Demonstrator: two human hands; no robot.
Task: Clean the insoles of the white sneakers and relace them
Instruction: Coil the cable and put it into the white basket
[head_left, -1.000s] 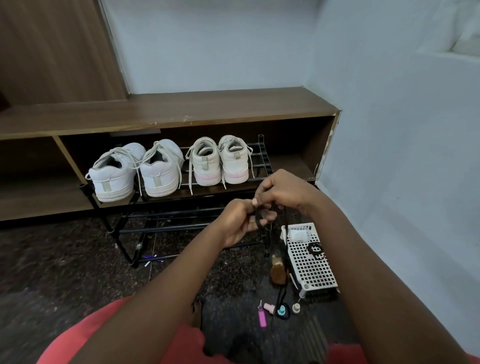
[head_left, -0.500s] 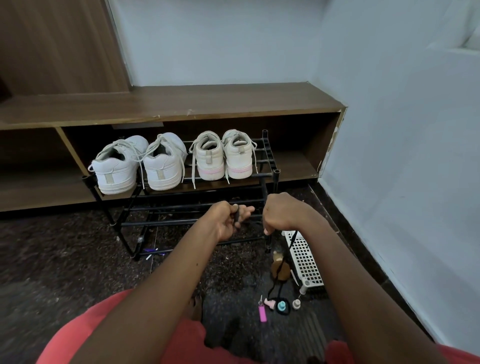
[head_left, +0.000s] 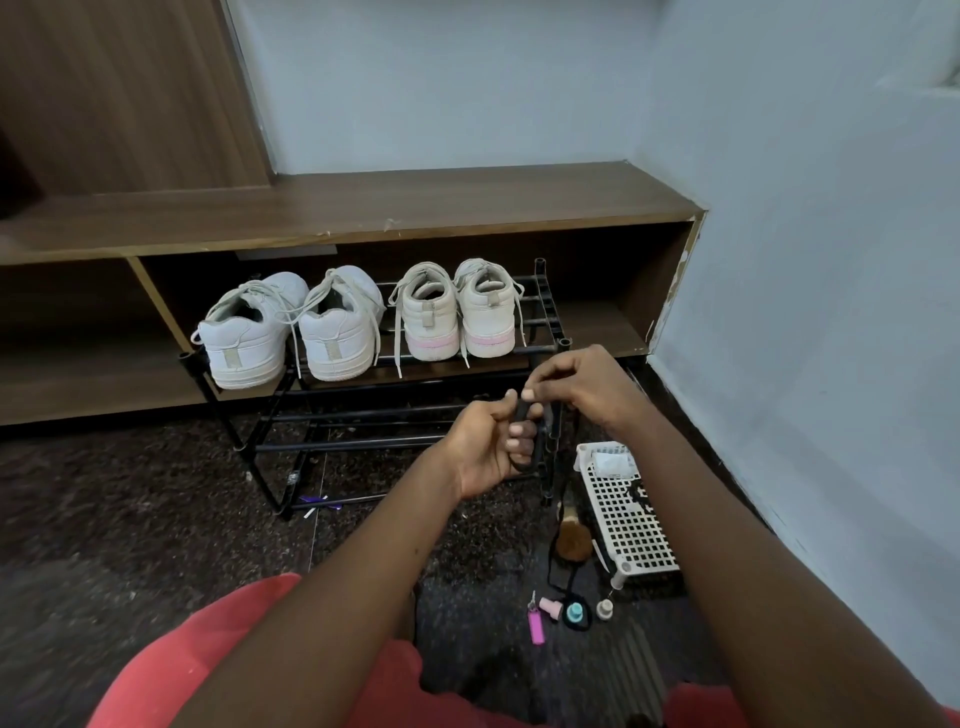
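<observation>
We see 4 white sneakers lined up heel-out on the top tier of a black metal shoe rack (head_left: 551, 332) tucked under a wooden shelf (head_left: 363, 208): a plain white pair (head_left: 291, 332) on the left and a second pair with pink heel stripes (head_left: 457, 312) just beside it on the right, all with laces hanging loose over the sides. In front of the rack, our left hand (head_left: 488, 447) is curled closed around a dark cord (head_left: 522, 415), and our right hand (head_left: 582, 382) pinches the same cord between thumb and fingertips right above it, the 2 hands nearly touching. On the dark floor to the right sits a white perforated basket (head_left: 631, 525), with a brown brush (head_left: 571, 540) just beside it and a few small bottles (head_left: 574, 613) and a pink tag (head_left: 536, 626) near its front corner.
</observation>
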